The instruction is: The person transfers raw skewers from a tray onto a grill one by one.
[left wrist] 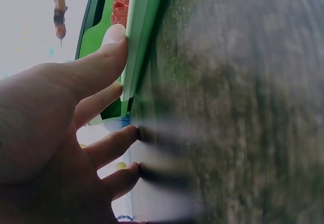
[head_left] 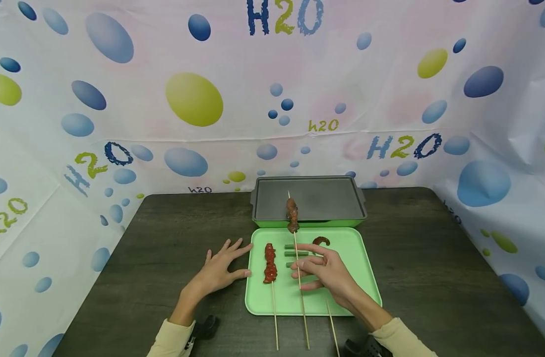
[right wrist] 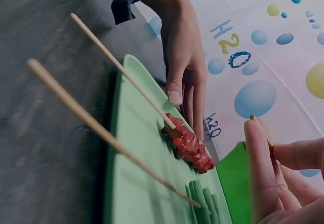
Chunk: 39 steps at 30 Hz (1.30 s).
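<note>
A: Right side first. How are your fingers?

B: The thumb and fingers of your right hand point(head_left: 328, 272) are clamped on a stick point(head_left: 305, 320). The brown meat point(head_left: 292, 215) it bears sits beyond your fingertips, at the far end; the bare tail runs below your hand, past the near edge of the tray point(head_left: 352, 250).

A: Is that meat down on the pan point(head_left: 328, 198)?

B: The head view only overlaps the two. Your left wrist view settles it — there the meat hangs in the air against the patterned cloth point(head_left: 194, 99).

A: And your right wrist view?

B: Your pinch from close up, with a short length of stick between thumb and fingers. Also another stick point(right wrist: 101, 131) reaching the green pieces point(right wrist: 202, 201); your hand hides that meeting in the head view.

A: Left side?

B: Fingers spread apart on your left hand point(head_left: 220, 267), thumb and forefinger touching the tray's left rim. Your left wrist view shows the red meat point(head_left: 270, 263) just past the thumb tip. Only the head view gives the brown curl point(head_left: 322, 238) — on the tray, beyond your right hand.
</note>
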Available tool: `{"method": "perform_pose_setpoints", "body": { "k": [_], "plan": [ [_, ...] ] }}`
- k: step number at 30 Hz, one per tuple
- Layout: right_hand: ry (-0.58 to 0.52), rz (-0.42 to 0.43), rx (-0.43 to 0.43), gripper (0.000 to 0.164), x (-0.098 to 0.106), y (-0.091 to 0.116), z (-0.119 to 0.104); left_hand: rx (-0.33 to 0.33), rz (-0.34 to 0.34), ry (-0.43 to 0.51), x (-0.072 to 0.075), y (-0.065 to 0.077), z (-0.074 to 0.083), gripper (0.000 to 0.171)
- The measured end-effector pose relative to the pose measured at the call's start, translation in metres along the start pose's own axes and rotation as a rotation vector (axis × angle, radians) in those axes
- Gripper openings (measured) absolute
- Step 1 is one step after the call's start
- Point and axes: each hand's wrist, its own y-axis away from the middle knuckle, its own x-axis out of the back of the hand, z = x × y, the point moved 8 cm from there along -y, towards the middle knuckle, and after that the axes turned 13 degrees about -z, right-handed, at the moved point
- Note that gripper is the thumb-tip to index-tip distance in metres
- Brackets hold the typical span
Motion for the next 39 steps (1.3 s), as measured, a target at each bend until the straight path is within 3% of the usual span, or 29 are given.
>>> {"method": "perform_pose_setpoints", "body": {
  "k": [8,22,39],
  "plan": [
    [-0.008,0.032,0.025,0.051,0.003,-0.034,-0.007,0.003,-0.003,0.013,-0.001,-0.002,-0.003,0.073],
    [-0.082,0.118,-0.009,0.040,0.009,-0.079,-0.011,0.000,0.001,0.032,-0.002,-0.003,-0.004,0.073],
    [-0.174,0.175,-0.038,0.035,0.009,-0.102,-0.003,0.010,0.001,0.031,-0.005,-0.005,-0.007,0.073]
  ]
}}
